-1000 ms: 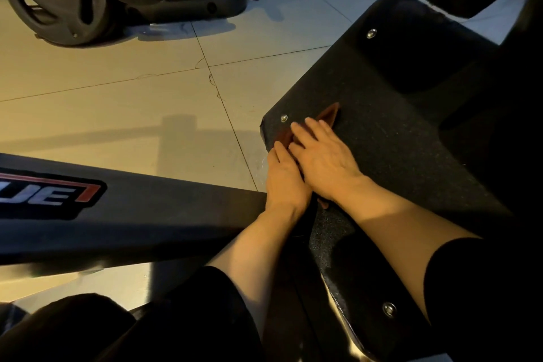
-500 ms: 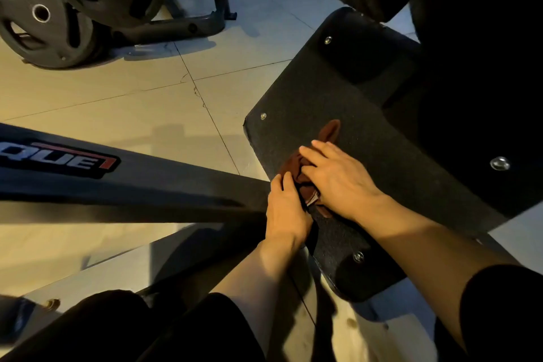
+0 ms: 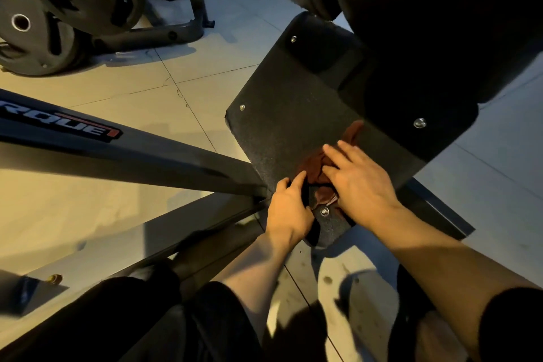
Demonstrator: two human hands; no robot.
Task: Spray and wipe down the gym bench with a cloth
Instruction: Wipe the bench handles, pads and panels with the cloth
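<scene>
Both hands down together on a brown cloth (image 3: 316, 166) at the near corner of a black textured plate (image 3: 293, 114). Left hand (image 3: 289, 210) at the plate's near-left edge, fingers bent over that edge, index finger stretched forward and touching the cloth's left side; cannot tell whether any fabric is pinched. Right hand (image 3: 357, 185) just beside it, laid flat on top of the cloth with fingers straight and spread, pressing it onto the plate. Cloth bunched under and between the two hands, one thin tail sticking out past the right fingertips toward the plate's middle, another fold showing near a bolt (image 3: 324, 211) between the wrists. Dark sleeves on both forearms.

Far left, top: black weight plates (image 3: 58, 6) leaning on a dark rack over a pale tiled floor (image 3: 182, 67). Lower left: a long dark frame beam (image 3: 117, 153) with white and red lettering, running diagonally to meet the plate's near-left edge close to the left hand. Middle: the plate itself, tilted, rounded corners, more bolts (image 3: 242, 107) near them. Upper right: a large black padded part (image 3: 440, 23) of the bench, looming over the plate's far side and casting it in shadow.
</scene>
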